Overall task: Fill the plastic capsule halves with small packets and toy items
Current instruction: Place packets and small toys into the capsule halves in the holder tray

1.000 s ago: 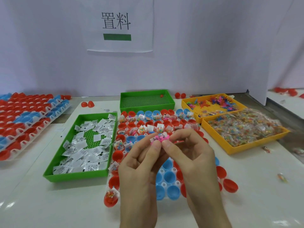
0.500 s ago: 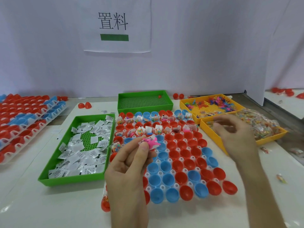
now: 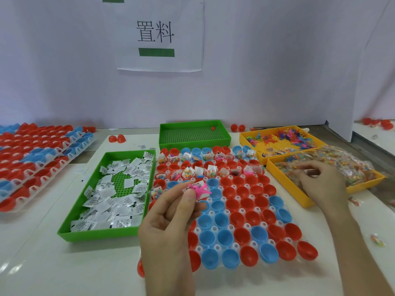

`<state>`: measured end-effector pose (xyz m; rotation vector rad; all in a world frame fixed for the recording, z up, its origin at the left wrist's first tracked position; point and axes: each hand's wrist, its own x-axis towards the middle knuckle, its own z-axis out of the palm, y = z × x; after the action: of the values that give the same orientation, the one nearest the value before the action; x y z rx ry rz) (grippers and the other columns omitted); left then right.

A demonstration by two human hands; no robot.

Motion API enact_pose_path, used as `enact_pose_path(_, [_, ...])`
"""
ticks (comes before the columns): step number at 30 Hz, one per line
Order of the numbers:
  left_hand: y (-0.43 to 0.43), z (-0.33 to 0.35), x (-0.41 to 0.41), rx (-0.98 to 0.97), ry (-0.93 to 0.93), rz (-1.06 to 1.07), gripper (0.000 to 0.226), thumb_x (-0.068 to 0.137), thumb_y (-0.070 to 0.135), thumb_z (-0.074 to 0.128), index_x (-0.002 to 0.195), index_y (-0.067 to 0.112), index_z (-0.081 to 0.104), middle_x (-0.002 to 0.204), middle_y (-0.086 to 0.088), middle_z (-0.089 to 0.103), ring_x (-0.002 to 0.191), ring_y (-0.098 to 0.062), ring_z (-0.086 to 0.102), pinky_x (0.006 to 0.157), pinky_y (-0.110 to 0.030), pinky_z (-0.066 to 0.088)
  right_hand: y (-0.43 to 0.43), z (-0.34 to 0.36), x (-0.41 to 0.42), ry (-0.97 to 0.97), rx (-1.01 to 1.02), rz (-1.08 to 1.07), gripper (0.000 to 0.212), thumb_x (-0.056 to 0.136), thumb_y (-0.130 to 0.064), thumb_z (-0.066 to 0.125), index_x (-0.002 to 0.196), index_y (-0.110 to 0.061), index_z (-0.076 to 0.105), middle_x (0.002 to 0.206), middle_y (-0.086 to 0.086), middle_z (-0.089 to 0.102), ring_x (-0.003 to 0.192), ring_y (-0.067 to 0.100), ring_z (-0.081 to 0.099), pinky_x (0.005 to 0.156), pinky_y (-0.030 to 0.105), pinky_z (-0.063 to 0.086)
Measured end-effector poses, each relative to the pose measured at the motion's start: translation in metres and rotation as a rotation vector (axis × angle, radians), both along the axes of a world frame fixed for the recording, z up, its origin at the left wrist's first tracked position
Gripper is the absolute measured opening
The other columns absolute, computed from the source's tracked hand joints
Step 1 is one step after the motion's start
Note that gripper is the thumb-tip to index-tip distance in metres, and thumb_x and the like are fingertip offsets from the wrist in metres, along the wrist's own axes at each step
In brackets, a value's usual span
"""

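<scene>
**Watch that left-hand pinch while you dig for a bag**

Your left hand (image 3: 171, 227) is up over the middle of the rack of capsule halves (image 3: 245, 210), thumb and fingertips pinching a pink toy (image 3: 202, 190) with a small white packet (image 3: 192, 185) tucked against it. Your right hand (image 3: 320, 184) is over in the near yellow tray (image 3: 286, 186) by the table's right edge, fingers curled into the heap of clear bags (image 3: 352, 165). I can't tell whether it has actually got one.

What I'd worry about:
- That's two loose bits in one light pinch. With your eyes on the right side, either could slip and drop into any cup below.
- The bags are piled and slippery-looking, so you could easily lift two, or flick one onto the table — a few strays already lie near the right edge.
- Your right forearm hangs right above the rack's right side, and dragging it back low could knock the halves there.
- The rows at the rack's far edge already hold stuff, so aim for a bare cup and don't double up.

Around you: a green tray (image 3: 96, 237) of white packets just left of the rack, a nearly bare green tray (image 3: 194, 144) behind it, a yellow toy tray (image 3: 242, 136) at the back right, stacked racks (image 3: 32, 157) along the left edge, and two loose red halves (image 3: 116, 138). Nothing blocks the bare cups except your own left hand.
</scene>
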<state>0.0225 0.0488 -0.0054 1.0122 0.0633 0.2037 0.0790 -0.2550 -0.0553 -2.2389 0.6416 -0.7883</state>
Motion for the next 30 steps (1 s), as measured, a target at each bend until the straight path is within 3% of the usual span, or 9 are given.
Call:
enact_pose_path(5, [-0.002,-0.001,-0.001,0.012,0.01,0.0,0.033,0.049,0.035,0.077,0.08,0.025,0.083,0.079,-0.008,0.077,0.064,-0.013,0.072,0.06,-0.016,0.055,0.0,0.0,-0.001,-0.08,-0.028,-0.03,0.004,0.089,-0.017,0.072,0.091,-0.021,0.073,0.09,-0.004,0.065,0.089,0.016,0.057,0.075,0.032,0.042])
enact_pose_path(11, [-0.005,-0.005,-0.001,0.041,-0.003,-0.018,0.035,0.05,0.035,0.078,0.083,0.024,0.082,0.083,-0.009,0.078,0.07,-0.014,0.073,0.065,-0.017,0.056,0.005,0.007,-0.007,-0.208,0.044,0.007,0.008,0.087,-0.015,0.075,0.089,-0.021,0.071,0.081,-0.001,0.068,0.077,0.015,0.064,0.061,0.018,0.043])
enact_pose_path(16, [-0.006,-0.006,0.0,0.061,-0.032,-0.027,0.031,0.053,0.035,0.078,0.082,0.024,0.082,0.083,-0.01,0.078,0.075,-0.018,0.075,0.067,-0.018,0.057,0.052,0.043,-0.026,-0.254,0.212,0.281,0.021,0.086,-0.01,0.074,0.082,-0.03,0.071,0.082,-0.011,0.073,0.077,0.001,0.067,0.065,0.009,0.049])
enact_pose_path(18, [-0.007,-0.007,-0.001,0.089,-0.042,-0.037,0.03,0.055,0.036,0.078,0.083,0.025,0.082,0.083,-0.01,0.078,0.076,-0.019,0.075,0.067,-0.018,0.057,0.087,0.058,-0.043,-0.305,0.318,0.453,0.017,0.082,-0.011,0.076,0.083,-0.028,0.074,0.079,-0.014,0.075,0.077,-0.003,0.069,0.065,0.005,0.049])
enact_pose_path(21, [-0.011,-0.009,-0.004,0.129,-0.042,-0.054,0.03,0.056,0.04,0.078,0.084,0.028,0.082,0.083,-0.009,0.078,0.074,-0.019,0.076,0.065,-0.018,0.056,0.135,0.073,-0.063,-0.336,0.431,0.668,0.01,0.076,-0.016,0.077,0.086,-0.018,0.077,0.081,-0.008,0.077,0.077,0.004,0.074,0.069,0.01,0.053])
enact_pose_path(24, [-0.013,-0.009,-0.006,0.191,-0.081,-0.069,0.029,0.058,0.041,0.078,0.085,0.032,0.082,0.081,-0.005,0.078,0.073,-0.015,0.075,0.064,-0.017,0.056,0.159,0.072,-0.069,-0.35,0.493,0.735,0.019,0.081,-0.001,0.074,0.089,-0.017,0.079,0.083,-0.005,0.078,0.08,0.009,0.074,0.069,0.013,0.055])
enact_pose_path(30, [-0.011,-0.012,-0.004,0.246,-0.114,-0.028,0.025,0.062,0.039,0.076,0.086,0.033,0.082,0.084,-0.003,0.079,0.077,-0.015,0.076,0.065,-0.017,0.057,0.172,0.061,-0.072,-0.321,0.587,0.728,0.031,0.084,0.0,0.071,0.087,-0.03,0.08,0.085,-0.008,0.077,0.085,0.007,0.074,0.072,0.012,0.055])
